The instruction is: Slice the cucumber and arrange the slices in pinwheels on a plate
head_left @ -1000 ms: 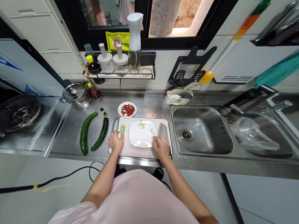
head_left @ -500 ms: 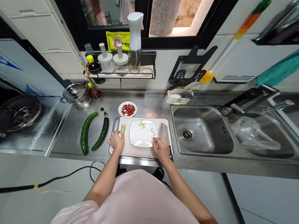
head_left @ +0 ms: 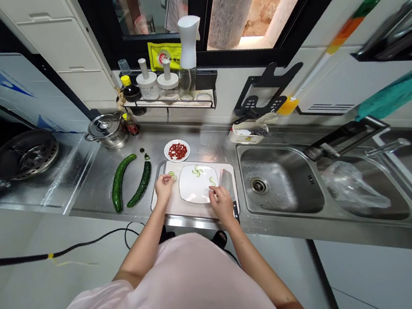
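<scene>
A white plate lies on the pale cutting board, with thin cucumber slices fanned near its far edge and more by its right edge. At the board's left side my left hand pinches at a small stack of cucumber slices, its fingertips partly covering them. My right hand is at the plate's right edge, thumb and fingertips drawn together just below the slices there; what they hold is too small to make out. A kitchen knife rests on the board beside my right hand.
Two whole cucumbers and cut ends lie left of the board. A small plate of chopped red pepper stands behind it. The sink is to the right, a lidded pot at back left, and a condiment rack on the wall.
My left hand has moved slightly up and right, its fingers now closing over the sliced stack. My right hand has stayed by the plate's right edge. The view has shifted slightly.
</scene>
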`<act>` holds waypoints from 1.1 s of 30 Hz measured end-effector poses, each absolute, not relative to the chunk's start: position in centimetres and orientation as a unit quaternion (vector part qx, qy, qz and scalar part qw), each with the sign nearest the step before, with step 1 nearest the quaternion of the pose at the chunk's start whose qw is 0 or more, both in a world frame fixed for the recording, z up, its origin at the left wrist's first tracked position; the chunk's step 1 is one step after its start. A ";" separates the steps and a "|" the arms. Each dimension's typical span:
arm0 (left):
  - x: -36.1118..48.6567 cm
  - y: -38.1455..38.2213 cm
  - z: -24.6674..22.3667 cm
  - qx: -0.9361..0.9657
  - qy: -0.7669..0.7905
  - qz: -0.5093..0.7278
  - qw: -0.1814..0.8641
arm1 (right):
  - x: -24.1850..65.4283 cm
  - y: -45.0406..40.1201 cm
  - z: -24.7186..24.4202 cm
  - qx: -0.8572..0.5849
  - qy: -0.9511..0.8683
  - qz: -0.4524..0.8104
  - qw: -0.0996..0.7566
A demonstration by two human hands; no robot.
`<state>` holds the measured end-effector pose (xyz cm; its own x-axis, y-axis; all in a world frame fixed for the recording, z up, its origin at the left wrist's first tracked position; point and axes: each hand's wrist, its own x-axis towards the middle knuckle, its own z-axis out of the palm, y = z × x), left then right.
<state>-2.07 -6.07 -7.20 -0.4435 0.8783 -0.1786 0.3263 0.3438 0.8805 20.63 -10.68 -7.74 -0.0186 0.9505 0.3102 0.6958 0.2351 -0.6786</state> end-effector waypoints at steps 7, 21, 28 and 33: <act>0.1 -6.2 0.4 0.349 0.534 0.585 0.500 | 18.5 -8.9 -1.5 -0.546 -0.655 0.248 0.459; 1.7 -8.6 7.5 0.473 0.495 0.543 0.485 | 16.5 -7.0 6.1 -0.441 -0.644 0.387 0.490; 2.1 -8.5 7.5 0.446 0.482 0.541 0.525 | 16.3 -6.9 5.9 -0.425 -0.614 0.442 0.497; 2.1 -8.4 6.4 0.365 0.459 0.530 0.612 | 16.4 -6.7 6.3 -0.438 -0.554 0.484 0.517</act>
<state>2.13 -8.36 6.36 0.0155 0.9846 -0.1742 -0.3136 0.1702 0.9342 16.36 -6.74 6.28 -0.0818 0.9856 0.1480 -0.0153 0.1472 -0.9890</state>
